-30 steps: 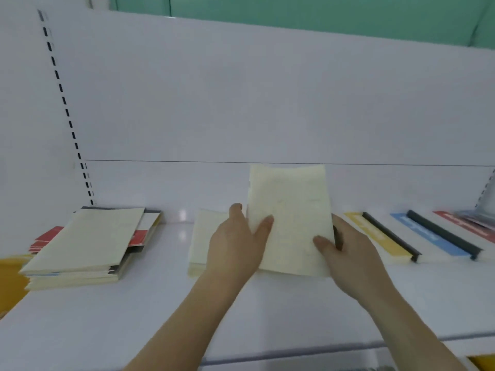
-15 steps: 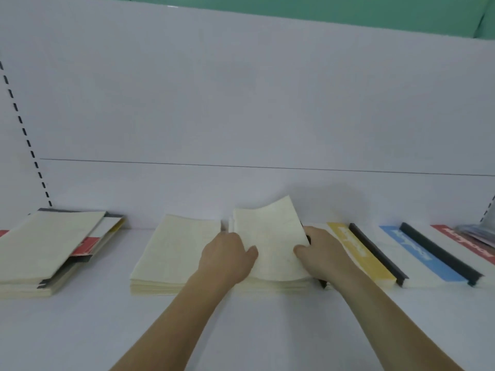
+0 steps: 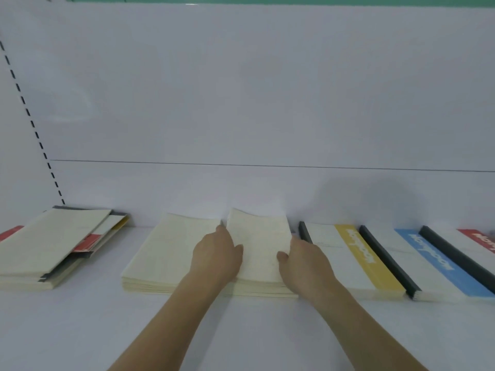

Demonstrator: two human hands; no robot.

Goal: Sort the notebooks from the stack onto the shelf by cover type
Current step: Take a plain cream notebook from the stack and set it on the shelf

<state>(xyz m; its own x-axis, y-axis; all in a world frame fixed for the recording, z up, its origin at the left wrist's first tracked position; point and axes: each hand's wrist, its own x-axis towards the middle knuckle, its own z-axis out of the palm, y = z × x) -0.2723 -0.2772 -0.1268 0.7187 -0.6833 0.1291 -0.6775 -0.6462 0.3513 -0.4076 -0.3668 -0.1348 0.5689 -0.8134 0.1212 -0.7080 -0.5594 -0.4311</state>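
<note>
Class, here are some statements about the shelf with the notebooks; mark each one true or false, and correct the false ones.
1. Both hands are on the cream plain-covered notebook lying on the middle pile. True.
2. The white notebook with a yellow stripe lies left of the hands. False: it lies to their right.
3. The white notebook with a blue stripe lies right of the yellow-striped one. True.
4. The left hand holds a notebook in the air. False: the notebook lies on the pile.
5. The mixed unsorted stack stands upright. False: it lies flat.
</note>
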